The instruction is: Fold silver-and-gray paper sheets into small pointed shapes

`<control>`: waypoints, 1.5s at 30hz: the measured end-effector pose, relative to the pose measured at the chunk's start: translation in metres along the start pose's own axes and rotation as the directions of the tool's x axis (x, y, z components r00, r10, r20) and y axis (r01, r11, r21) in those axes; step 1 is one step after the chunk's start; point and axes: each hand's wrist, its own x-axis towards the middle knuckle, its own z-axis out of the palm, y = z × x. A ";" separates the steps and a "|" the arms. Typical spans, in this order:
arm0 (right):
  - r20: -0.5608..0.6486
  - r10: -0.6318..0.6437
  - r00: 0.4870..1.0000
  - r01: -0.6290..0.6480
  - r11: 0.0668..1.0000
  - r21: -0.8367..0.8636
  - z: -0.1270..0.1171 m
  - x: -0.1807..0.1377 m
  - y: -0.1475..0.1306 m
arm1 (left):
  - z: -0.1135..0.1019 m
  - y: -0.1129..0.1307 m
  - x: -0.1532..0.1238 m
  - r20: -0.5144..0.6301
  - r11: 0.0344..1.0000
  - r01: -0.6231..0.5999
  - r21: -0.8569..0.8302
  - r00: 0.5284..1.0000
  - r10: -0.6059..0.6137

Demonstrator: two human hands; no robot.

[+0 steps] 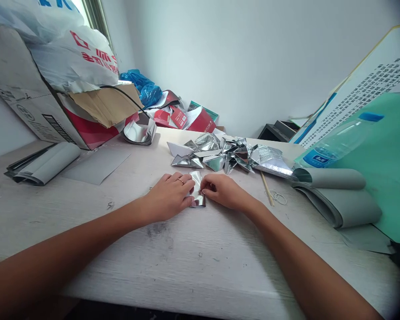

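Note:
A small folded piece of silver foil paper (197, 186) lies on the table in front of me. My left hand (168, 198) holds down its left side, fingers bent over it and a ring on one finger. At the right edge, the thumb and curled fingers of my right hand (224, 191) pinch the foil paper. Just beyond the hands is a heap of folded silver foil pieces (216, 155), many of them pointed.
Rolled grey sheets (340, 195) lie right, below a plastic bottle (336, 142); another folded stack (46, 162) lies left. A wooden stick (267, 189) and a rubber band (279, 198) rest near my right hand. A cardboard box (36, 102) with plastic bags (76, 62) stands back left.

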 end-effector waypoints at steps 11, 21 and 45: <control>-0.043 0.088 0.995 -0.084 0.992 0.090 0.005 0.006 0.005 | 0.000 0.001 0.001 0.021 1.000 0.013 -0.005 1.000 -0.013; 0.077 0.122 0.990 -0.123 0.992 0.007 -0.008 0.006 -0.003 | 0.000 0.001 0.001 0.034 1.000 0.026 -0.015 0.999 -0.025; 0.293 0.047 0.955 -0.051 0.999 0.004 -0.024 0.008 0.003 | 0.000 0.001 0.001 0.023 0.999 0.015 -0.045 1.000 -0.014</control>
